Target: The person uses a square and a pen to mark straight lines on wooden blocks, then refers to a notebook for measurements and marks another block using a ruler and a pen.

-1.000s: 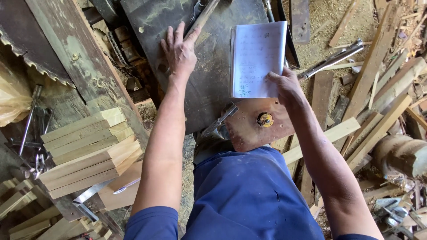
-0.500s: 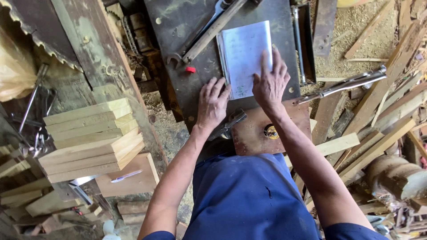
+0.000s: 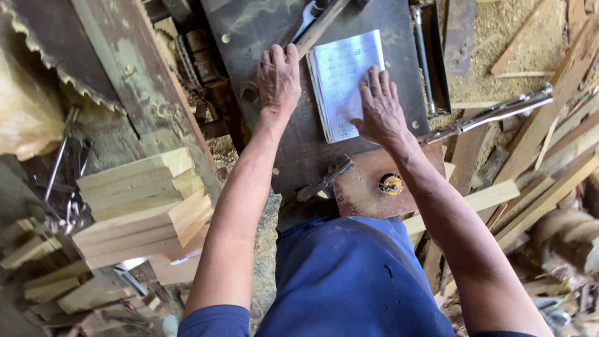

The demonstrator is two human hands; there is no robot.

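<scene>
Left hand [image 3: 278, 78] hides wrench [image 3: 310, 15] end; right hand [image 3: 380, 111] covers notebook [image 3: 343, 75]

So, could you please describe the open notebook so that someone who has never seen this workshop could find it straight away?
Start at the dark, scuffed metal machine table at the top middle of the view. On its right half lies the white, handwritten open notebook, with the right hand pressed flat on its lower right part. It is the only pale paper item there; the grey metal wrench beside it is slim and shiny.
</scene>
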